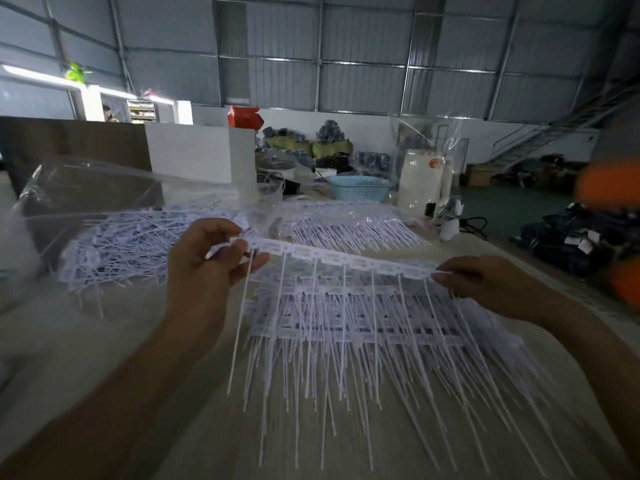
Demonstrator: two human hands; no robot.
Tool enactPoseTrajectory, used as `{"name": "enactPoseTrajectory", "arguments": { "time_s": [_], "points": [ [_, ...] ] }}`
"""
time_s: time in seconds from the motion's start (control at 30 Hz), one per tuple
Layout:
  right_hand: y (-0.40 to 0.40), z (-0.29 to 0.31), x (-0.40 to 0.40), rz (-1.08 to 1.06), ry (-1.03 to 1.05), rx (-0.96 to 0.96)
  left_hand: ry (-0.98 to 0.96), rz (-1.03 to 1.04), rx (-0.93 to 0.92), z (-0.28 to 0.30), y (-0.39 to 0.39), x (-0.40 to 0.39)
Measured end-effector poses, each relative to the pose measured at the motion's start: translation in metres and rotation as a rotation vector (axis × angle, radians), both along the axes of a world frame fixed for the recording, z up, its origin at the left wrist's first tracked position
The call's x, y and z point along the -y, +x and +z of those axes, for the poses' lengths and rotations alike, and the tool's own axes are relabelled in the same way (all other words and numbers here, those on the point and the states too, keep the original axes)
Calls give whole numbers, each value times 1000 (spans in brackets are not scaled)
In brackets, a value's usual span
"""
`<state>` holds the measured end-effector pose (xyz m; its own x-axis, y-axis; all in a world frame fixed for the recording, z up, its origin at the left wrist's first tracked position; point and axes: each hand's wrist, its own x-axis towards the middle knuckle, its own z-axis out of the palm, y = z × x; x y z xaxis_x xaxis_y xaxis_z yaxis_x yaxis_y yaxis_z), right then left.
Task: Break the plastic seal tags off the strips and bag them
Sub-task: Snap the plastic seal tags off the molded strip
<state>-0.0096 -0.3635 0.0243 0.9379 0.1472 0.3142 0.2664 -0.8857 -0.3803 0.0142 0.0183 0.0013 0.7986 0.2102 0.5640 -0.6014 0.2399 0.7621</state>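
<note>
Two bare hands hold one white strip of seal tags (346, 259) above the table (145, 341); the strip's long axis runs from upper left to lower right across the view, its tag heads joined in a row along the top and its thin tails hanging down toward the viewer. Left hand (211, 261): fingers curled, pinching the strip's left end, where one tag (242, 265) sits bent slightly out of line with the rest. Right hand (485, 285): fingertips closed on the strip's right end, thumb and forefinger meeting over the last head. Below the strip, on the table, lies a stack of further strips (363, 327), long axes roughly parallel to the held one, tails fanning toward the near edge; left of the strip, a loose heap of separated tags (138, 244) points in mixed directions, lying in and beside the mouth of a clear plastic bag (86, 188); behind the strip, a second bagged bundle of strips (346, 226), tails pointing right and toward the viewer; farther behind it, a pale blue basket (358, 188) and a white cylindrical container (422, 181).
</note>
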Motion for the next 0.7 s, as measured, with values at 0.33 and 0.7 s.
{"name": "enactPoseTrajectory", "arguments": {
  "time_s": [0.33, 0.7],
  "points": [
    [-23, 19, 26, -53, 360, 177, -162, -89, -129, -2, -9, 10],
    [-11, -2, -2, 85, 797, -199, -69, -114, -93, 38, -10, -41]
  ]
}}
